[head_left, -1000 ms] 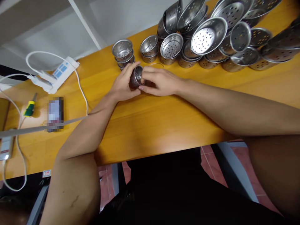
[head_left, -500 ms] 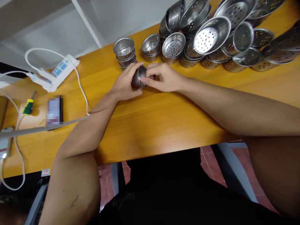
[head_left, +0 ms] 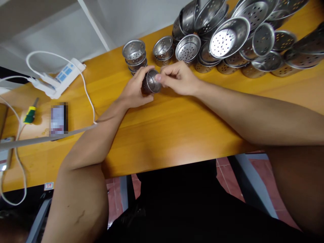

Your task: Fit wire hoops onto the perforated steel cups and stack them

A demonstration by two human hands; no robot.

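My left hand (head_left: 136,88) is wrapped round a small perforated metal cup (head_left: 152,81), which lies tilted with its open mouth turned toward my right hand. My right hand (head_left: 178,78) is at the cup's rim, thumb and fingers pinched together; whatever they may hold is too small to make out. Just behind my left hand stands a stack of similar cups (head_left: 134,53). Further right, another short stack (head_left: 163,49) and a wider perforated cup (head_left: 188,49) stand behind my right hand.
Many metal cups (head_left: 229,37) are piled at the back right of the wooden table (head_left: 162,135). On the left lie a white power strip (head_left: 66,78) with cables, a green and yellow screwdriver (head_left: 30,114) and a blurred phone (head_left: 58,119).
My right hand has shifted slightly up and right at the cup's mouth, uncovering more of its inside. My left hand stays round the cup.
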